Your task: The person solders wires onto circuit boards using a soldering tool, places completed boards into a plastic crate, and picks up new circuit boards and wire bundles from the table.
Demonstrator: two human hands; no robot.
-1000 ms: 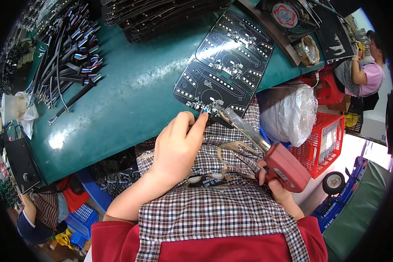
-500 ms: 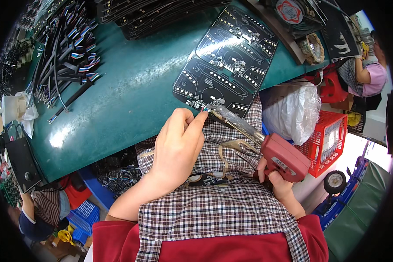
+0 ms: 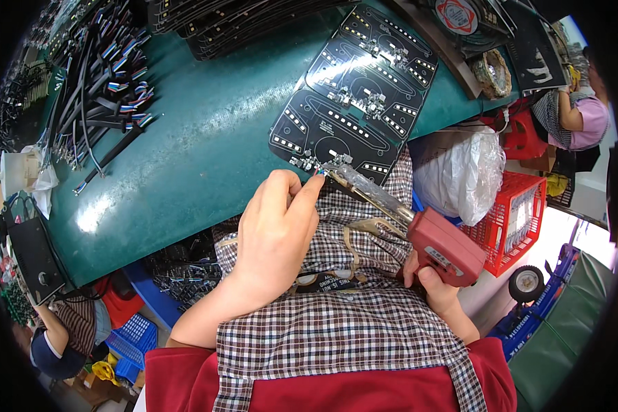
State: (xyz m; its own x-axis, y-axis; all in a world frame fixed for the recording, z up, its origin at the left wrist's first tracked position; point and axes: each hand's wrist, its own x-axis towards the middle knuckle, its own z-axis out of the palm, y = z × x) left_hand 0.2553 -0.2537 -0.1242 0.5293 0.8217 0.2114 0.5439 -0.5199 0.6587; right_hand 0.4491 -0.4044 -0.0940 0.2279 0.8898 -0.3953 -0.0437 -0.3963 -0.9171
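A black circuit board panel (image 3: 333, 122) with rows of small white LEDs lies on the green table, its near edge over my apron. My left hand (image 3: 275, 230) is closed in a pinch at that near edge, on thin coloured wires (image 3: 319, 172) that show only as tiny strands at the fingertips. My right hand (image 3: 436, 283) is wrapped round the handle of a red soldering gun (image 3: 446, 246). Its long metal tip reaches up and left to the same spot, close to my left fingertips. Whether the tip touches the wires is too small to tell.
Black cables with stripped coloured ends (image 3: 110, 96) lie in a heap at the left. Stacked black boards (image 3: 233, 27) stand at the back. To the right are a white plastic bag (image 3: 460, 175) and a red crate (image 3: 518, 220). Other people sit at both sides.
The board, both hands and the soldering gun have shifted very slightly to the left. My grip on the wires and the gun is the same.
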